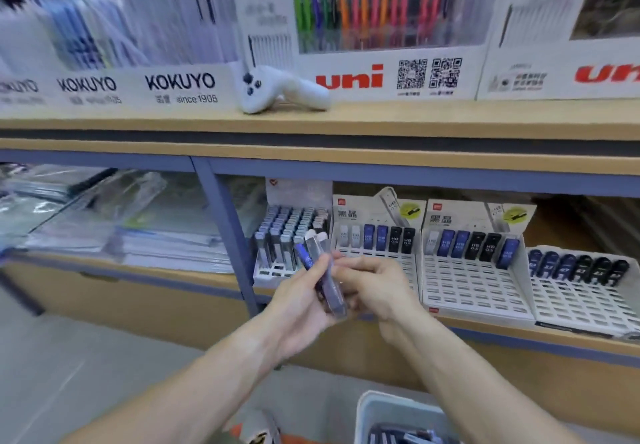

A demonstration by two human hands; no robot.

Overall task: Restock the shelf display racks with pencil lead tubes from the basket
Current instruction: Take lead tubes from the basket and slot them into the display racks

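Wooden upper shelf (381,121) spanning full width, tan edge with dark strip beneath. Blue-grey metal frame (225,222) dividing lower bay into left and right compartments. Lower shelf (173,284) in same tan wood. Grey floor (86,367) below left, smooth, lightly reflective. White KOKUYO display (138,87) on upper shelf at left, blurred; white uni display (391,78) at centre, second partly cut off at right. White game-style controller (277,89) lying on upper shelf between displays. Stacked clear plastic folders (121,229) in lower left compartment. Even indoor light.
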